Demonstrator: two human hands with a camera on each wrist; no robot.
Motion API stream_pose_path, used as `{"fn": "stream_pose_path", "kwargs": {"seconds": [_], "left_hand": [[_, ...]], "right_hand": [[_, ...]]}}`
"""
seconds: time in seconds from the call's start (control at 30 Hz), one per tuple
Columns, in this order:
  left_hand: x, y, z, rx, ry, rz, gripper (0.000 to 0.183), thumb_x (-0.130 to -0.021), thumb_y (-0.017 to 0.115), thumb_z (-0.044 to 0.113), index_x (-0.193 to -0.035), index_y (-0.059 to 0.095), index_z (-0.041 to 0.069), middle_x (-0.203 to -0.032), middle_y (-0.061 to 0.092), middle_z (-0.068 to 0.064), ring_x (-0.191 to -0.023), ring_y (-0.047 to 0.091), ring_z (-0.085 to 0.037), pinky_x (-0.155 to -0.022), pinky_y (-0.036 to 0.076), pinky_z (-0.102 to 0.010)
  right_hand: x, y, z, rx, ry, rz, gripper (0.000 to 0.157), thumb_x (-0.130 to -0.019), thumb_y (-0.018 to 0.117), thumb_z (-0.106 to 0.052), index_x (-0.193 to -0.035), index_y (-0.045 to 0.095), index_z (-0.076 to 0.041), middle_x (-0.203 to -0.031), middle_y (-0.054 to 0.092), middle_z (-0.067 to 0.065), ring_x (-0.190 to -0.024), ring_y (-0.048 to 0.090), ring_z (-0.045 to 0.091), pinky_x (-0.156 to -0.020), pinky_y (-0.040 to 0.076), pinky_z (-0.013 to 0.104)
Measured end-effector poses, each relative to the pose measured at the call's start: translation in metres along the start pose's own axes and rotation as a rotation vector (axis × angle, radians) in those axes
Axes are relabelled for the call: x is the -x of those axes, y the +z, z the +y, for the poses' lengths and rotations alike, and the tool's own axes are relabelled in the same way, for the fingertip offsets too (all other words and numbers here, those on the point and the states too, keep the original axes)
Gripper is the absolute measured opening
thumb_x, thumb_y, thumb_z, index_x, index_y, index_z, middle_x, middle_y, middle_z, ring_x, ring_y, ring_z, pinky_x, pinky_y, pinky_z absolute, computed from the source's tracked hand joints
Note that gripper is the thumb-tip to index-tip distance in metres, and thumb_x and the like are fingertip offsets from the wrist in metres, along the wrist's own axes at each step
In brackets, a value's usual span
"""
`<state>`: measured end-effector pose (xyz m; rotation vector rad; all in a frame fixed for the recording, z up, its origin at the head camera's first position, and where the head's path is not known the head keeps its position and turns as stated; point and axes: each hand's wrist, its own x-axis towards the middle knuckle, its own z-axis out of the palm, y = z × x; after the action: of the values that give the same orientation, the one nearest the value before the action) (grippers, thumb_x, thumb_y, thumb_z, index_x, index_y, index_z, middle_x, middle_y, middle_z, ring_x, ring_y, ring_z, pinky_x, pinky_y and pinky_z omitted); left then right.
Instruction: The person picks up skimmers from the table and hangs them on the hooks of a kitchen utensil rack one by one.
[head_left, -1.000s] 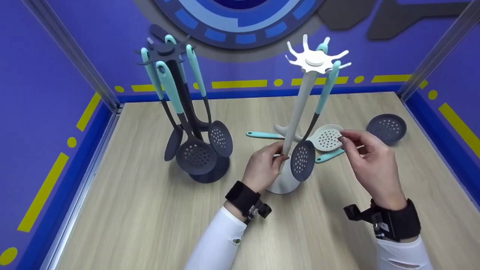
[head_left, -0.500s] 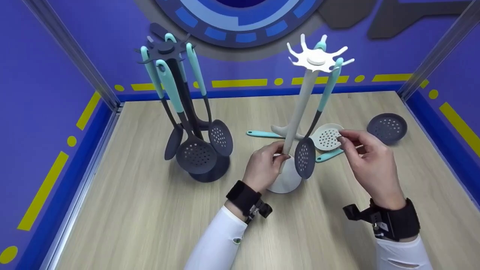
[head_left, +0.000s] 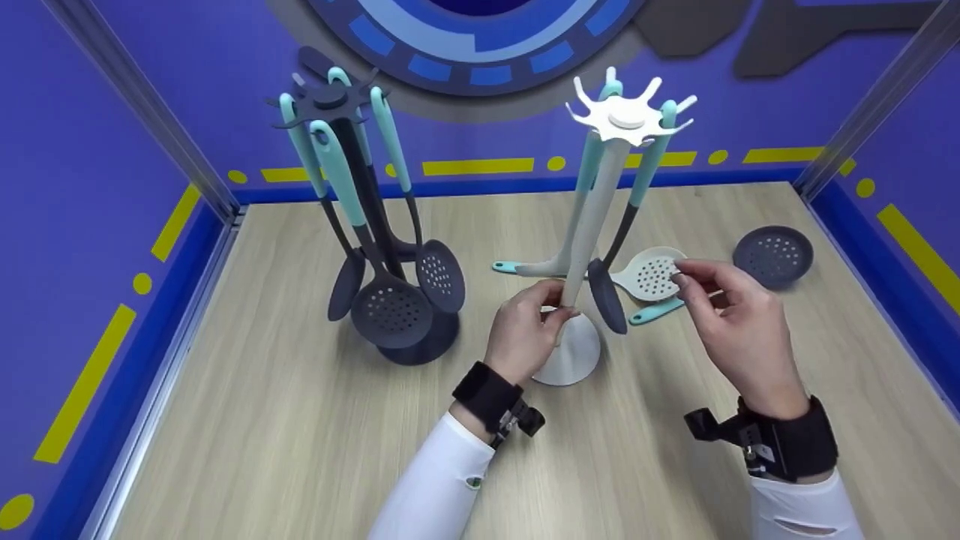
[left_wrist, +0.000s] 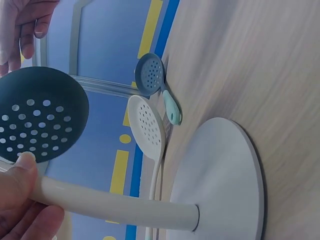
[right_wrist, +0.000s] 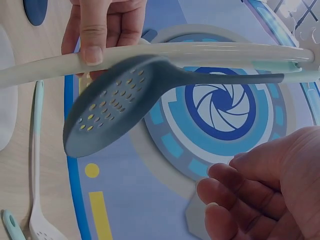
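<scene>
My left hand [head_left: 527, 330] grips the pole of a white utensil stand [head_left: 596, 210] just above its round base. From the stand's pronged top hangs a dark skimmer [head_left: 606, 296] with a turquoise handle, seen nearly edge-on; its holes show in the left wrist view. Behind the pole hangs a utensil with a turquoise handle [head_left: 589, 169] and a pale lower part, partly hidden. My right hand [head_left: 742, 322] hovers right of the stand, fingers loosely curled. In the right wrist view, nothing sits between the fingers [right_wrist: 222, 190], apart from the hanging skimmer.
A white skimmer [head_left: 651, 276] lies on the table behind the stand. Beside it lies another dark skimmer [head_left: 772, 256], its turquoise handle partly behind my right hand. To the left stands a dark utensil stand [head_left: 424, 345] hung with several turquoise-handled utensils. Blue walls enclose the table.
The white stand's top has turned, after tipping slightly right. The dark skimmer has swung from face-on to nearly edge-on, and the pale utensil has shifted left behind the pole. Both hands stay nearly in place.
</scene>
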<state>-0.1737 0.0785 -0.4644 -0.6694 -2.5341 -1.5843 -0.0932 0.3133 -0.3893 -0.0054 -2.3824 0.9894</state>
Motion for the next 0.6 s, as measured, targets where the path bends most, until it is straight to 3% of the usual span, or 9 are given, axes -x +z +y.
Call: {"fn": "stream_pose_path", "kwargs": {"seconds": [0.27,0.6], "left_hand": [[-0.0007,-0.0015,-0.0017,-0.01,-0.024,0.054,0.026,-0.095,0.079,0.024,-0.118,0.07,0.018,-0.109,0.075,0.004,-0.103,0.072,-0.006,-0.083,0.059,-0.017],[0.0004,-0.0014,-0.0027,-0.021,-0.002,0.134,0.029,-0.092,0.081,0.033,-0.116,0.071,0.02,-0.106,0.076,0.007,-0.097,0.074,-0.005,-0.076,0.059,-0.017]], "right_hand": [[-0.001,0.0014,0.0017,-0.02,-0.017,-0.002,0.021,-0.102,0.069,-0.015,-0.12,0.077,-0.011,-0.107,0.078,0.003,-0.082,0.062,-0.004,-0.073,0.046,0.007],[-0.0011,0.0035,0.0032,-0.012,-0.014,-0.01,0.021,-0.102,0.069,-0.014,-0.12,0.077,-0.01,-0.107,0.078,0.004,-0.081,0.062,-0.004,-0.072,0.046,0.007]]}}
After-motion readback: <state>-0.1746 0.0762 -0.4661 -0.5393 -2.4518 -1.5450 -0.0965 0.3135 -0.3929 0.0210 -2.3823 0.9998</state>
